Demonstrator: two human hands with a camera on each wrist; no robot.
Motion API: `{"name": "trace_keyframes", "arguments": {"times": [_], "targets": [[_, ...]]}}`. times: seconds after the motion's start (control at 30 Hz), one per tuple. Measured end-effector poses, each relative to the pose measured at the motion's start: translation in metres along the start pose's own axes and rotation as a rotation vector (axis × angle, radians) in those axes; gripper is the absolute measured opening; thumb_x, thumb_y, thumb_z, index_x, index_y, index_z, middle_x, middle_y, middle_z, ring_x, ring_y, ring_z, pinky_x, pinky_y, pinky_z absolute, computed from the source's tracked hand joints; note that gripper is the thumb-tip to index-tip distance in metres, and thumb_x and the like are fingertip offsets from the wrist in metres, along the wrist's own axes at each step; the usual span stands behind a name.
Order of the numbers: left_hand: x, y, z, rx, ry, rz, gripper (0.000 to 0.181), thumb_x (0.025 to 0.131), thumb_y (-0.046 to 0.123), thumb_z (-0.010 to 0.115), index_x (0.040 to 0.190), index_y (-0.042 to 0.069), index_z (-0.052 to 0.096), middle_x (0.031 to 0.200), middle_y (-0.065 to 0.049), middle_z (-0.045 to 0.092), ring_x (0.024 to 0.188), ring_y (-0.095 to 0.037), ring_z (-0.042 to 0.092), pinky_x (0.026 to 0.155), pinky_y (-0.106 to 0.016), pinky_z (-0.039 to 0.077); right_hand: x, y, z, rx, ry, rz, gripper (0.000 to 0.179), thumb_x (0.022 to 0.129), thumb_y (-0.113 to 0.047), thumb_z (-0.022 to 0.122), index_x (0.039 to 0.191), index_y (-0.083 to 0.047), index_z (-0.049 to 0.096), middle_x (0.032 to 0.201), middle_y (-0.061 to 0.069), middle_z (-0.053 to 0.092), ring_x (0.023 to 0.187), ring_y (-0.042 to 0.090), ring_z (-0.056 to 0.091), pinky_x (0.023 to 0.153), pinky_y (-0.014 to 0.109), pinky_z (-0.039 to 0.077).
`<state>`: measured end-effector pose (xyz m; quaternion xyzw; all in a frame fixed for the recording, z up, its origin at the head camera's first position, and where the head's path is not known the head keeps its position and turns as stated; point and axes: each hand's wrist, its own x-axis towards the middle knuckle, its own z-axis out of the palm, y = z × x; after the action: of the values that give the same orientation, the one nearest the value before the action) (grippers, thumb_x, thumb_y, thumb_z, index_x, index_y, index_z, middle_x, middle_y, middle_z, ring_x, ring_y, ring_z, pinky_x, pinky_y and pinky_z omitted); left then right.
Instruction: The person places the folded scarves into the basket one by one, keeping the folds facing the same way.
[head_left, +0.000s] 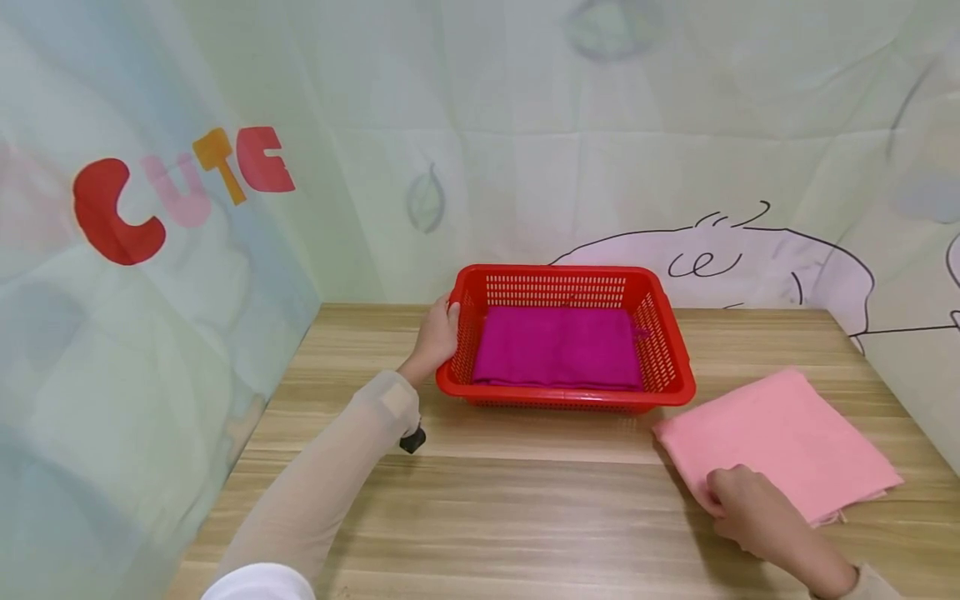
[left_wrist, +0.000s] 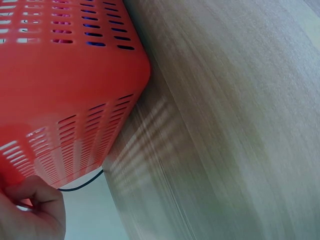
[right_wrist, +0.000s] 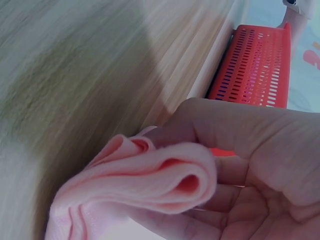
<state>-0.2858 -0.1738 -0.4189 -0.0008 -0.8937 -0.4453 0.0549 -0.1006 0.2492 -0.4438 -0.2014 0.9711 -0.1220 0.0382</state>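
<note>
A red plastic basket [head_left: 566,398] with slotted walls stands toward the back of the table. Inside it lies a folded magenta cloth [head_left: 558,348]. My left hand [head_left: 437,335] grips the basket's left rim, and in the left wrist view its fingers [left_wrist: 37,200] curl at the rim. To the right of the basket is a folded pink cloth [head_left: 787,442]. My right hand [head_left: 757,512] pinches the near left edge of this cloth; the right wrist view shows its folded layers [right_wrist: 150,180] between thumb and fingers.
The wood-grain table [head_left: 525,508] runs back to a printed fabric backdrop [head_left: 465,150]. Another fabric wall with coloured letters [head_left: 120,212] borders the left side. A dark cord [left_wrist: 82,185] shows behind the basket in the left wrist view.
</note>
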Motion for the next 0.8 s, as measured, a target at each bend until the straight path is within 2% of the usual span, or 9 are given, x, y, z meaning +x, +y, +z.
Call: {"name": "trace_keyframes", "arguments": {"times": [0.3, 0.53, 0.8], "targets": [[0.0013, -0.0006, 0.0004, 0.022, 0.016, 0.011, 0.042, 0.110, 0.018, 0.035, 0.144, -0.005, 0.040, 0.111, -0.023, 0.060, 0.093, -0.032, 0.063, 0.082, -0.043, 0.057, -0.0003, -0.0053, 0.0006, 0.020, -0.004, 0.005, 0.044, 0.059, 0.005, 0.079, 0.066, -0.018, 0.042, 0.063, -0.004, 0.038, 0.055, 0.011, 0.039, 0.049, 0.024, 0.035], [-0.0002, -0.0001, 0.0003, -0.004, 0.004, 0.002, 0.042, 0.110, 0.018, 0.035, 0.145, -0.005, 0.038, 0.110, -0.023, 0.060, 0.091, -0.032, 0.064, 0.080, -0.043, 0.058, -0.0010, -0.0063, 0.0023, 0.023, 0.007, -0.011, 0.045, 0.060, 0.005, 0.079, 0.067, -0.018, 0.041, 0.062, -0.005, 0.038, 0.055, 0.010, 0.038, 0.049, 0.024, 0.034], [-0.0001, 0.0001, -0.0005, 0.014, 0.009, 0.009, 0.043, 0.110, 0.018, 0.035, 0.146, -0.005, 0.038, 0.111, -0.023, 0.061, 0.091, -0.032, 0.064, 0.080, -0.042, 0.058, -0.0005, -0.0091, 0.0044, 0.025, 0.008, -0.027, 0.047, 0.059, 0.007, 0.080, 0.067, -0.019, 0.042, 0.062, -0.006, 0.037, 0.055, 0.008, 0.038, 0.049, 0.023, 0.035]]}}
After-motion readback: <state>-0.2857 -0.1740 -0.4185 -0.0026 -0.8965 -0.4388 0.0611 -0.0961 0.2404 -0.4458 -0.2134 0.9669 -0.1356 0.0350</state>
